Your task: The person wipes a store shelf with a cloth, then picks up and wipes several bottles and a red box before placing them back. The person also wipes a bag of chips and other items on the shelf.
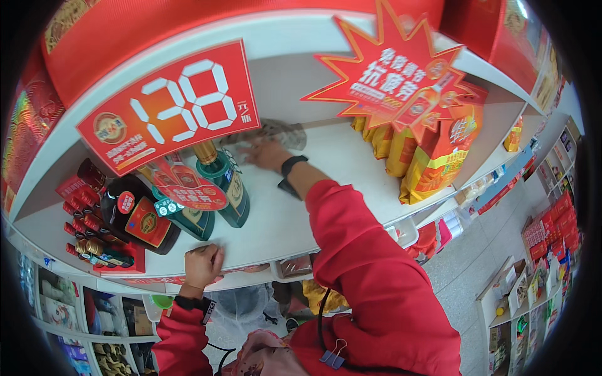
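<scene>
My right hand reaches deep onto a white shelf, its fingers blurred against a greyish-brown cloth near the back panel. My left hand is curled at the shelf's front edge, with nothing seen in it. Just beyond it stand green glass bottles with gold caps, and a big dark bottle with a red and gold label. Small red-capped bottles sit in a red display box at the left. Yellow and red packets stand in a row on the right side.
A red price sign and a red starburst sign hang over the shelf front. Red boxes lie on the level above. Stocked shelves are at lower left, with a plastic-lined bin below and more goods across the aisle.
</scene>
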